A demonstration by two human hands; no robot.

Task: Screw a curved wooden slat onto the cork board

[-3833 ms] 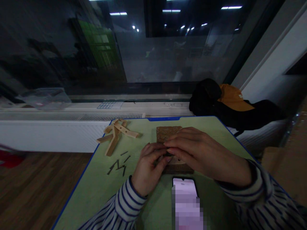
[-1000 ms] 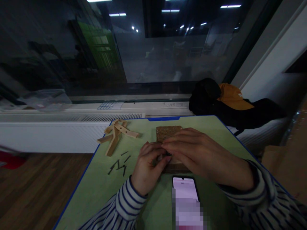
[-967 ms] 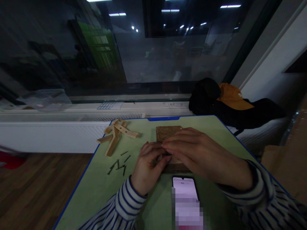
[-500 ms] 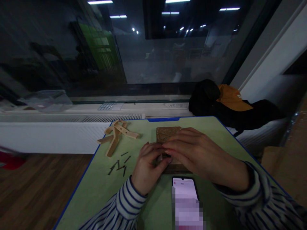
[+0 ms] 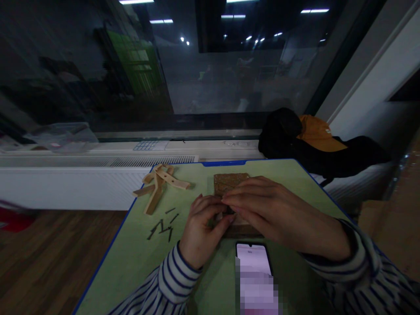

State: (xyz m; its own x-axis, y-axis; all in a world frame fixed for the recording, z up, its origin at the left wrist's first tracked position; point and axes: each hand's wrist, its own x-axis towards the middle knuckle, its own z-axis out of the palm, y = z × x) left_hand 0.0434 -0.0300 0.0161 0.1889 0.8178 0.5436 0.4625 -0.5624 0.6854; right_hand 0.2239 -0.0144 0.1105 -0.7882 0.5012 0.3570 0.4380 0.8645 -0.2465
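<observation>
At the middle of the table a brown block (image 5: pixel 226 178) with a rough top lies under both hands, and a smoother wooden edge (image 5: pixel 244 231) shows at its near side. My left hand (image 5: pixel 203 229) is at the block's left, thumb and fingers closed together near its top. From the right, my right hand (image 5: pixel 269 203) reaches over the block, its fingertips bunched against those of the left. Whatever sits between the fingertips is small, dark and mostly covered. Left of my left hand several thin dark pieces (image 5: pixel 163 225), like screws or nails, lie scattered.
Bent light-wood pieces (image 5: pixel 160 181), some with holes, are piled at the table's far left. A phone (image 5: pixel 254 267) with a lit screen lies close in front of the block. Behind the blue-edged green table (image 5: pixel 121 271) stand a radiator (image 5: pixel 82 188) and a sill with dark clothing (image 5: pixel 278 135).
My right hand and forearm have shifted very slightly to the right, with the fingertips still over the block. My left hand has hardly moved.
</observation>
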